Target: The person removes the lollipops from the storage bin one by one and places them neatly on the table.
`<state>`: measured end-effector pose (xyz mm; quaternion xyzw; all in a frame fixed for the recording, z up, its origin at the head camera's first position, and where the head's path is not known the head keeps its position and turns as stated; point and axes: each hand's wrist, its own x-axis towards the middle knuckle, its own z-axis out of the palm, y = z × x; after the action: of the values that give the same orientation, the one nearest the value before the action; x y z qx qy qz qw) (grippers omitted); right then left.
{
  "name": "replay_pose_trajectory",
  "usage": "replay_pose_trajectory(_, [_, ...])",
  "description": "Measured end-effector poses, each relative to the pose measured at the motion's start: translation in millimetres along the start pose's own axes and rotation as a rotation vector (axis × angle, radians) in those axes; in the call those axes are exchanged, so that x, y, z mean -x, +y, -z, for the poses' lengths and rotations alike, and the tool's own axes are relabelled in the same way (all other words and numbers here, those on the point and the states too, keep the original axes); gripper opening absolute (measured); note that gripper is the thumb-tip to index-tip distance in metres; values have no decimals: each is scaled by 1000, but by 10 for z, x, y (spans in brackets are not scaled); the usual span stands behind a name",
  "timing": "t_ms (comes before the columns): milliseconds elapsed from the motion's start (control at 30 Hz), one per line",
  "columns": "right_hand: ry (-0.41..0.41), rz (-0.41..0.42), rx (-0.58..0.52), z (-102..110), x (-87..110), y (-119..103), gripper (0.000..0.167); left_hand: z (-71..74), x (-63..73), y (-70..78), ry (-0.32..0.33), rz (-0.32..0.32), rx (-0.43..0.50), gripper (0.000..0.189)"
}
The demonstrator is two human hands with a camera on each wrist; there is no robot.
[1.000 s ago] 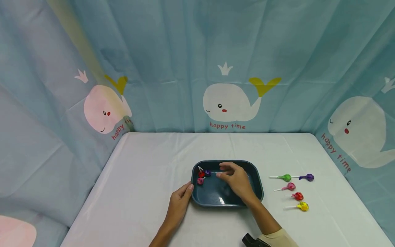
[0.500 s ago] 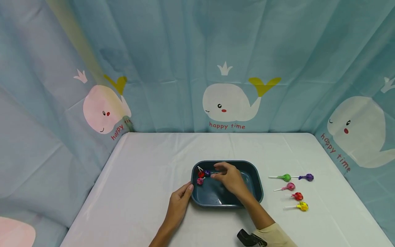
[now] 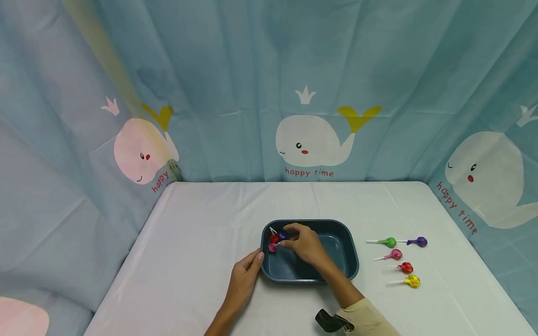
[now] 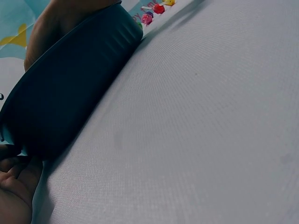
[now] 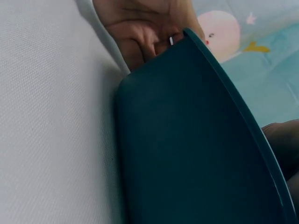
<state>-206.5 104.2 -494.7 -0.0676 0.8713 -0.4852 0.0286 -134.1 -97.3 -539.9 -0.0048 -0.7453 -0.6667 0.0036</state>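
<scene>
A dark blue tray (image 3: pixel 311 281) stands on the white table. My left hand (image 3: pixel 244 280) grips its left rim, thumb on the edge and fingers against the outer wall. Inside, at the far left corner, lie a red lollipop (image 3: pixel 274 238), a purple lollipop (image 3: pixel 282 236) and a pink lollipop (image 3: pixel 272 248). My right hand (image 3: pixel 306 245) reaches into the tray beside them. Its thumb and fingers are apart, around the purple lollipop's right side; contact cannot be made out. Both wrist views mostly show the tray's outer walls (image 4: pixel 65 93).
Right of the tray lie several lollipops: green (image 3: pixel 391 242), purple (image 3: pixel 421 241), pink (image 3: pixel 396 254), red (image 3: pixel 406 267) and yellow (image 3: pixel 414 280). A whale-print curtain (image 3: pixel 235 140) surrounds the table's back and sides. A black device (image 3: pixel 332 322) sits at my right sleeve.
My right hand has moved left inside the tray, from its middle to the lollipops in the left corner. The left hand stays on the rim.
</scene>
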Motion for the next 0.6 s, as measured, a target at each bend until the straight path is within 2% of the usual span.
replay_pose_trajectory(300, [-7,34,65,-59,-27,0,38,-2,4,-3,-1,-7,3,53])
replay_pose_trajectory(600, [-28,68,117,-72,-22,10,25,4,-1,-19,-8,-4,9,56])
